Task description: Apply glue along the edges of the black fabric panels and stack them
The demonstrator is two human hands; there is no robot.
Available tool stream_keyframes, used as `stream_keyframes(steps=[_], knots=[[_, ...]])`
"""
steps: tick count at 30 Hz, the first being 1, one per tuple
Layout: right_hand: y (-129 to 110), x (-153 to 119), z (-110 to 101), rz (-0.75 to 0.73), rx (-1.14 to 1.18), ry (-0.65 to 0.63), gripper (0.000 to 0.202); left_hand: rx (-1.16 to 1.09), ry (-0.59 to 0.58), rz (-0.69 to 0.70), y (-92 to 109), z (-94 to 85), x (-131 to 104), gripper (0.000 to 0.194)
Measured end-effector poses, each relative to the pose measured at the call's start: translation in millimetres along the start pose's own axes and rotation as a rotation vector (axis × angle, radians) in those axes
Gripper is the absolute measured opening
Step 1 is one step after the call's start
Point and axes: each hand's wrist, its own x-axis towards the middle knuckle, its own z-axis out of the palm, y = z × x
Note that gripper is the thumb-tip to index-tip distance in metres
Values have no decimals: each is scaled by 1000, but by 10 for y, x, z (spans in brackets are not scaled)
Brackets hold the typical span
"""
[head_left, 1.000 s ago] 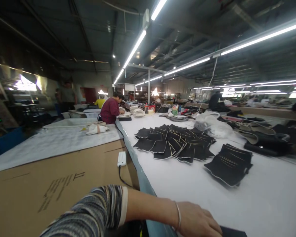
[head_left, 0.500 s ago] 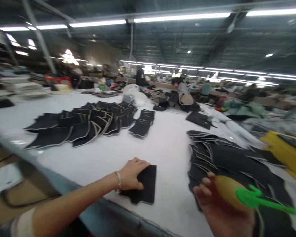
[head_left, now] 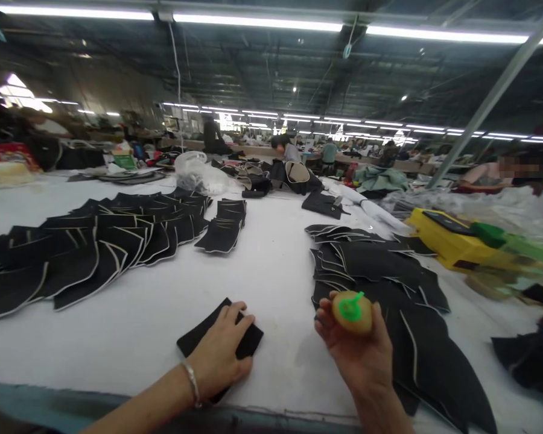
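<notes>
Near the front edge of the table, my left hand (head_left: pixel 224 346) lies over a small black fabric piece (head_left: pixel 198 333), fingers apart and palm down, covering much of it. The piece sits at a slant on the white surface. My right hand (head_left: pixel 362 361) is wrapped round a yellowish squeeze bottle (head_left: pixel 363 318) with a green nozzle cap (head_left: pixel 350 307), its nozzle pointing roughly away and up. This hand is raised beside a spread of overlapping black pieces with pale edges (head_left: pixel 380 265) on the right.
On the left, many overlapping black pieces (head_left: pixel 76 259) fan out, with a small stack (head_left: pixel 224 226) beside them. A plastic bag (head_left: pixel 201 175) lies farther back. At right are a yellow box (head_left: pixel 452 241) and a slanted metal pole (head_left: pixel 489 99). People work in the background.
The view has swung to the right. The small fabric piece under my left hand has turned to a slant. My right hand has tipped the bottle so its nozzle no longer points sideways.
</notes>
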Motion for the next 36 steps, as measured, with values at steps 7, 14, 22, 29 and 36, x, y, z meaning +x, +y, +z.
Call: stream_keyframes(steps=[7,14,22,29,36], knots=[[101,23,58,-22,-51,11,47,-231,-71,45,-50,-154,-151,42],[154,33,115,-77,-121,122,42,160,-38,-177,117,-128,-24,36],[133,15,96,-94,-211,226,42,350,-97,-222,371,-117,151,34],[143,33,53,-112,-297,219,43,427,-133,-183,345,-146,226,30],[158,24,142,-299,-638,147,48,262,-146,-45,-25,-278,209,38]])
